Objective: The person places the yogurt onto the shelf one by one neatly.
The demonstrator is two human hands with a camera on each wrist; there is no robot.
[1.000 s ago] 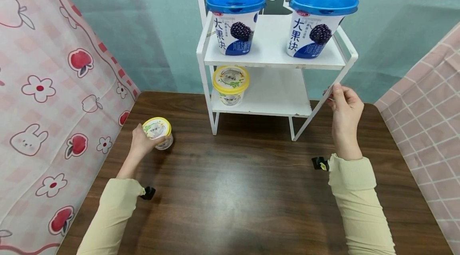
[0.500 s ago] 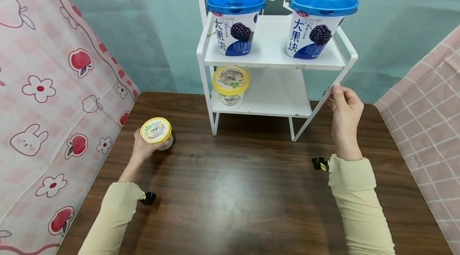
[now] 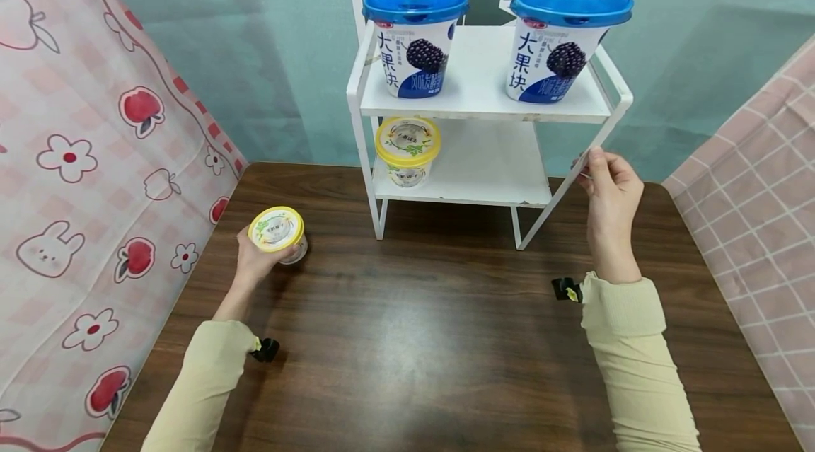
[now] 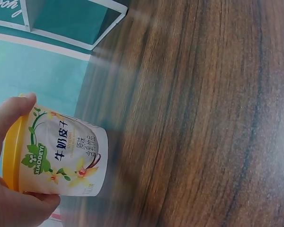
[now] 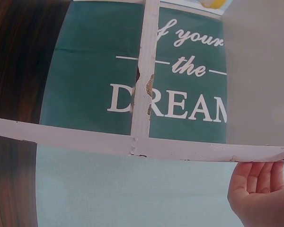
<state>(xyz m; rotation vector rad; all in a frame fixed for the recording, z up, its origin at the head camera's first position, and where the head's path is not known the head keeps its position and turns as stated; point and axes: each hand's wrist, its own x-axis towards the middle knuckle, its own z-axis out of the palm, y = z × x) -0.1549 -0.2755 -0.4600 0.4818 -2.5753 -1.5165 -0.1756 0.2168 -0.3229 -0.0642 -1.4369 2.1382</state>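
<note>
At the left of the table, my left hand (image 3: 255,257) grips a small yogurt-style cup (image 3: 277,230) with a yellow lid. In the left wrist view, thumb and fingers wrap the lid end of this printed cup (image 4: 64,156). My right hand (image 3: 613,204) pinches the right front post of a white two-tier shelf (image 3: 477,112). Its curled fingers (image 5: 262,177) lie against the white frame in the right wrist view, the thumb mostly out of sight. A matching yellow-lidded cup (image 3: 407,151) stands at the left of the lower tier.
Two large blackberry yogurt cups with blue lids, a left one (image 3: 417,27) and a right one (image 3: 563,27), stand on the upper tier. The brown table (image 3: 407,339) lies below. Printed cloth (image 3: 102,176) hangs at left, pink checked cloth (image 3: 758,226) at right.
The held cup's lid has turned and shifted slightly left in my left hand, which has moved a little. My right hand and the shelf stay practically still.
</note>
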